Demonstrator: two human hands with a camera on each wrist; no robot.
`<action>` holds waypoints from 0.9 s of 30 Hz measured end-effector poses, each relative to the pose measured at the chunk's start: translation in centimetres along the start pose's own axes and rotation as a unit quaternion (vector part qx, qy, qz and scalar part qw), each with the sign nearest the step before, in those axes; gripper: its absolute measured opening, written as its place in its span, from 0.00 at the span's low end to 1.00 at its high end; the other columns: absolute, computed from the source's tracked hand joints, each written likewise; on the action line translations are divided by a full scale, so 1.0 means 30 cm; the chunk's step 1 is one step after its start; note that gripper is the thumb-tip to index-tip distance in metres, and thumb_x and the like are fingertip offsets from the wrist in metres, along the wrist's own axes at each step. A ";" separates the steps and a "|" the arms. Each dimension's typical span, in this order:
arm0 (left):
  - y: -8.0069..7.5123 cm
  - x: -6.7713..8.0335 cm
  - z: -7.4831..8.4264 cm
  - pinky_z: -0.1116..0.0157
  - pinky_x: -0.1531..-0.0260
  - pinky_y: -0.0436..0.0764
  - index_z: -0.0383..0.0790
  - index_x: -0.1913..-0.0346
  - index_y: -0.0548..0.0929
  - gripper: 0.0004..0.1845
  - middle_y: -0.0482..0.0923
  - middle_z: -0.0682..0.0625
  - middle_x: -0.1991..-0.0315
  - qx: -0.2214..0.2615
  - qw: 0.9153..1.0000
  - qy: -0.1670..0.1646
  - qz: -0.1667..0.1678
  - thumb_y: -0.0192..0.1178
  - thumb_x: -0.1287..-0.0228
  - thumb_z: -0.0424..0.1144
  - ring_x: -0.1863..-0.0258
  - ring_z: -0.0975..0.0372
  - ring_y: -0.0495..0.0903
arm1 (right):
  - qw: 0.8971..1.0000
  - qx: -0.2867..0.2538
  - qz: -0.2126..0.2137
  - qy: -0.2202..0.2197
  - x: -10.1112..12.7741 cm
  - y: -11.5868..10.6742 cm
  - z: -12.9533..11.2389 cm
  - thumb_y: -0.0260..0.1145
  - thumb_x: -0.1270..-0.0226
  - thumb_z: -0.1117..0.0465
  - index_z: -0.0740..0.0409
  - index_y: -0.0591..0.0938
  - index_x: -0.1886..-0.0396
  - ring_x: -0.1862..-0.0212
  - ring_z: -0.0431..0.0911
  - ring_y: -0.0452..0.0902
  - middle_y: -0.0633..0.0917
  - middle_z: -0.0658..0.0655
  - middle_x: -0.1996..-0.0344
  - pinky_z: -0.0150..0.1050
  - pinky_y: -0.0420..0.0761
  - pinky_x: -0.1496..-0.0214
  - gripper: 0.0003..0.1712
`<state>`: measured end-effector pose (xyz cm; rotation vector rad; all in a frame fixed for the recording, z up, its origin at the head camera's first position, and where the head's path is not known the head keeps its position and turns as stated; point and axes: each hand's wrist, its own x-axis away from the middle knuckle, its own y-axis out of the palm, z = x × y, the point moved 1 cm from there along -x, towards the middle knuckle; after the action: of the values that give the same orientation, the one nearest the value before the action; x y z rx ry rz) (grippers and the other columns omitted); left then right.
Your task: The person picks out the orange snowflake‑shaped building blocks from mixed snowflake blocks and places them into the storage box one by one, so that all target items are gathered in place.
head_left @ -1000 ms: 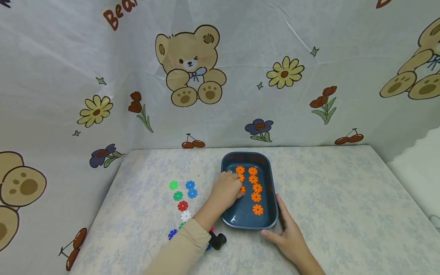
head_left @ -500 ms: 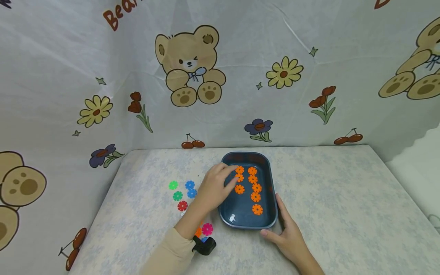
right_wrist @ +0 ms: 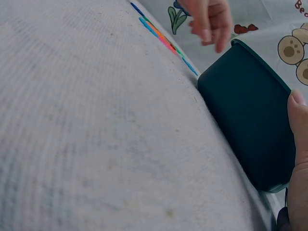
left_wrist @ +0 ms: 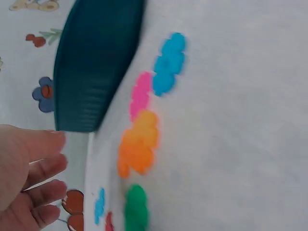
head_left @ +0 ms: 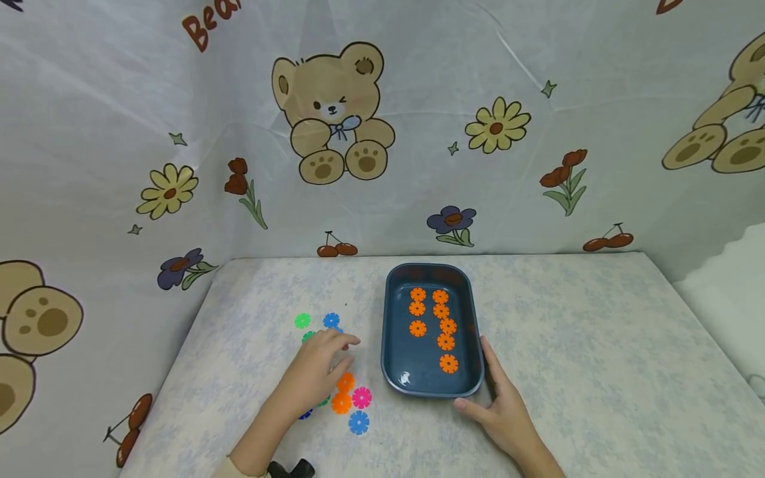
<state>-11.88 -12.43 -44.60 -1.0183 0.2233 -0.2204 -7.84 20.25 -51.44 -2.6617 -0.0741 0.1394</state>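
Observation:
A dark blue rectangular tray (head_left: 412, 364) holds several orange notched plastic discs (head_left: 449, 364) in two columns. My right hand (head_left: 505, 415) rests at its near right corner, fingers along the side and thumb at the near edge; the right wrist view shows that thumb (right_wrist: 298, 113) against the tray's wall. Left of the tray, my left hand (head_left: 317, 368) hovers over loose discs, fingers loosely extended and holding nothing. Beside it lie two orange discs (head_left: 342, 402), a pink disc (head_left: 361, 398) and a blue disc (head_left: 359, 422). Other discs are partly hidden beneath the hand.
Farther back on the table (head_left: 568, 332) lie a light green disc (head_left: 303, 320) and another blue disc (head_left: 331, 320). Behind the table hangs a white cloth (head_left: 418, 219) printed with bears and flowers. A black strap mount (head_left: 293, 469) sits at my left wrist.
My left hand has left the tray's left column and moved left and nearer over the loose discs. Three orange discs now show uncovered in that column. The right hand stays at the tray.

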 end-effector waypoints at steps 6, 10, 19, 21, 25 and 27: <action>0.017 0.055 -0.079 0.69 0.63 0.75 0.54 0.46 0.85 0.17 0.76 0.61 0.63 0.001 0.997 -0.006 -0.080 0.68 0.38 0.37 0.62 0.67 0.72 | 1.000 0.005 0.003 0.000 0.002 -0.002 0.003 0.80 0.48 0.54 0.43 0.46 0.19 0.27 0.21 0.43 0.52 0.57 0.20 0.09 0.48 0.36 0.66; 0.013 0.075 -0.108 0.69 0.65 0.73 0.58 0.47 0.85 0.18 0.73 0.61 0.66 0.016 0.993 -0.001 -0.118 0.68 0.38 0.37 0.64 0.65 0.70 | 1.000 0.004 0.002 -0.002 0.002 -0.002 0.004 0.80 0.48 0.55 0.43 0.45 0.19 0.27 0.21 0.42 0.52 0.56 0.20 0.09 0.48 0.36 0.66; 0.040 0.095 -0.132 0.52 0.46 0.78 0.66 0.47 0.86 0.16 0.78 0.59 0.57 0.033 0.990 -0.027 -0.131 0.67 0.37 0.44 0.38 0.51 0.74 | 1.000 0.003 0.000 0.006 0.002 -0.002 -0.004 0.79 0.47 0.54 0.42 0.45 0.19 0.27 0.23 0.42 0.52 0.56 0.20 0.09 0.48 0.37 0.65; 0.045 0.096 -0.132 0.61 0.54 0.79 0.65 0.48 0.86 0.16 0.76 0.61 0.62 0.026 0.992 -0.024 -0.120 0.68 0.37 0.45 0.48 0.59 0.77 | 1.000 0.001 0.000 0.006 0.003 -0.002 -0.004 0.79 0.47 0.54 0.43 0.45 0.19 0.26 0.23 0.42 0.52 0.56 0.20 0.09 0.48 0.37 0.65; 0.053 0.100 -0.134 0.73 0.71 0.69 0.62 0.49 0.88 0.15 0.67 0.64 0.72 0.010 0.995 -0.009 -0.098 0.69 0.39 0.46 0.69 0.70 0.68 | 1.000 -0.001 -0.001 0.005 0.003 0.000 -0.002 0.79 0.47 0.54 0.43 0.45 0.19 0.27 0.22 0.42 0.52 0.56 0.20 0.09 0.48 0.37 0.65; 0.053 0.101 -0.137 0.73 0.73 0.67 0.62 0.49 0.88 0.15 0.66 0.64 0.73 0.005 0.996 -0.001 -0.090 0.69 0.39 0.45 0.71 0.70 0.65 | 1.000 -0.001 -0.001 0.003 0.003 0.002 0.000 0.79 0.47 0.54 0.43 0.45 0.19 0.27 0.21 0.42 0.52 0.57 0.20 0.09 0.48 0.37 0.65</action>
<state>-10.02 -15.83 -48.28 -1.0292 0.1276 -0.3833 -7.73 20.19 -51.47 -2.6640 -0.0748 0.1304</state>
